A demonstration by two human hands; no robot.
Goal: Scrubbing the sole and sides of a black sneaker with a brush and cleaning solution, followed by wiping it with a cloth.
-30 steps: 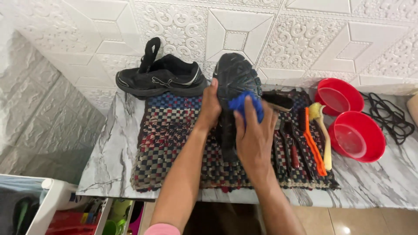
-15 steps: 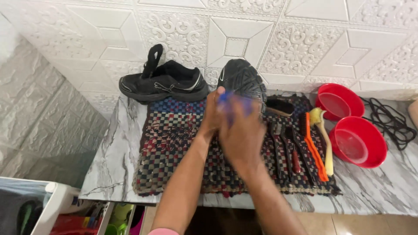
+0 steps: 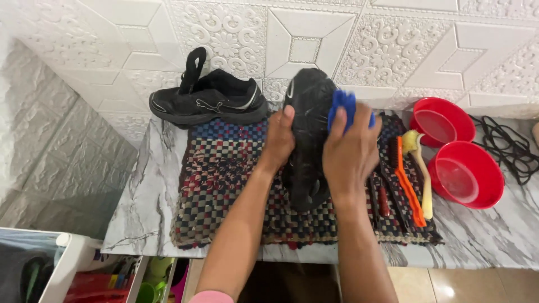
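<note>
My left hand (image 3: 281, 140) grips a black sneaker (image 3: 307, 129) by its left side, holding it sole-up over a checkered woven mat (image 3: 224, 179). My right hand (image 3: 348, 151) is closed on a blue cloth (image 3: 342, 106) and presses it against the right edge of the sneaker's sole near the toe. The second black sneaker (image 3: 208, 101) lies on its side at the back of the mat against the wall, its tongue sticking up.
Several brushes lie on the mat's right side, among them an orange-handled brush (image 3: 407, 188) and a cream-handled yellow brush (image 3: 421, 168). Two red bowls (image 3: 466, 174) and black laces (image 3: 514, 151) sit on the marble counter (image 3: 135, 207) at right. A white bin (image 3: 56, 264) stands below left.
My right hand has slid with the blue cloth from the middle of the sole to its right edge near the toe. The left hand keeps its hold.
</note>
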